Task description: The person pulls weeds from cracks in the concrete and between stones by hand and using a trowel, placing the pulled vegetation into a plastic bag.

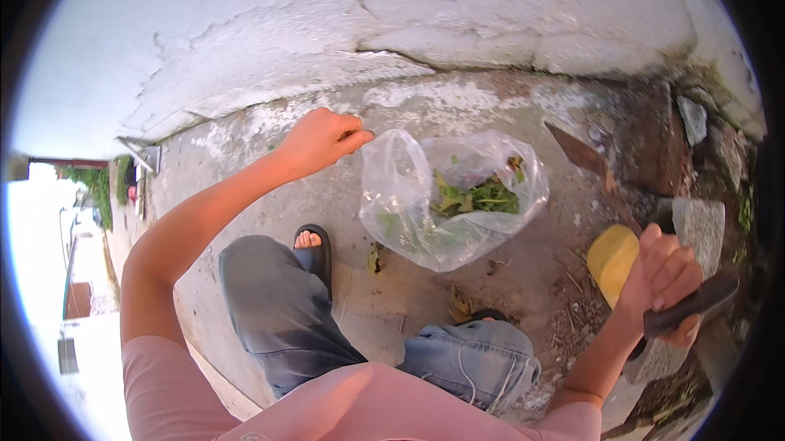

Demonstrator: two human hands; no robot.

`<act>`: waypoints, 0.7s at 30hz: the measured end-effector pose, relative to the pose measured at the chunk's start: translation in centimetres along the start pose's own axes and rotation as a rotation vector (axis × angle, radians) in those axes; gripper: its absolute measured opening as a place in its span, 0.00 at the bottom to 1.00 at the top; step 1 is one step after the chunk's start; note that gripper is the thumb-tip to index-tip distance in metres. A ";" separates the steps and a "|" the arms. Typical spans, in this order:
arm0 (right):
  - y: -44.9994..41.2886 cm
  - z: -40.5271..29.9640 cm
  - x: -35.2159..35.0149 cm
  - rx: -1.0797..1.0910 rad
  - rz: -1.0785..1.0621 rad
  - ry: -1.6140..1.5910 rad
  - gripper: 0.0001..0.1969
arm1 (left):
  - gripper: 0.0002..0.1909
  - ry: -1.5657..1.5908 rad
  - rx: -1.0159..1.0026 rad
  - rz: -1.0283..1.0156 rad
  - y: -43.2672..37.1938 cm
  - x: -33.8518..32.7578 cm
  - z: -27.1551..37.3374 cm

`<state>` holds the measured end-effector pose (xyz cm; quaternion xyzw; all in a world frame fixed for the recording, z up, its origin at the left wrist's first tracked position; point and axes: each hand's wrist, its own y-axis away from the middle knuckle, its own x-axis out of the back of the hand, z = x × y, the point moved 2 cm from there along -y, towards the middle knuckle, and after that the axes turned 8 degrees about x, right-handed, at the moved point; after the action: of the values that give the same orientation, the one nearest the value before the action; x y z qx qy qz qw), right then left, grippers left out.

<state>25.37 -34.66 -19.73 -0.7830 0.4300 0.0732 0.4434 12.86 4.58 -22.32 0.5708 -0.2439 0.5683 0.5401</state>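
Observation:
In front of me a clear plastic bag (398,226) rests on the concrete ground, its mouth open. Green leaves (481,195) lie inside it. My left hand (325,140) is at the bag's upper left, thumb and forefinger drawn together. Their tips meet the bag's edge in the picture, but whether they pinch the plastic is unclear. At the far right, my right hand (665,275) grips a dark elongated object (693,305), whose exact kind I cannot make out. Just left of that hand sits a yellow rounded object (612,260), partly hidden by it.
A cracked white wall (429,11) runs along the far side. A pointed brown flat piece (576,149), a brown slab (647,140) and a grey stone block (700,232) lie at the right. Loose leaves (373,258) are near my sandalled foot (316,254).

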 end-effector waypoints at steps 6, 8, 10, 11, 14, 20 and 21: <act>-0.3 8.2 -8.0 -0.256 -0.171 -0.232 0.23 | 0.12 -0.644 0.227 -0.210 9.1 -2.0 -23.8; -0.8 12.4 -12.5 -0.360 -0.249 -0.204 0.24 | 0.08 -0.571 0.374 -0.167 8.5 -3.5 -33.3; -1.8 17.8 -17.9 -0.387 -0.352 -0.265 0.24 | 0.05 -0.548 0.486 -0.220 6.7 -4.5 -42.6; -2.1 20.3 -21.1 -0.414 -0.373 -0.225 0.24 | 0.06 -0.482 0.468 -0.104 5.1 -4.9 -46.8; -2.6 27.5 -30.5 -0.524 -0.443 -0.019 0.24 | 0.08 -0.362 0.384 0.273 0.4 -6.2 -57.0; -1.1 41.5 -44.9 -0.713 -0.539 0.008 0.26 | 0.22 -0.099 0.834 0.624 -4.7 -8.4 -68.0; -0.5 43.5 -46.6 -0.731 -0.555 0.001 0.26 | 0.22 -0.047 0.821 0.667 -5.0 -8.5 -68.7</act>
<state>8.47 26.78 -22.24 -0.9736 0.1502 0.0982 0.1409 -11.20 64.63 -47.52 0.6392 -0.1816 0.7452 0.0562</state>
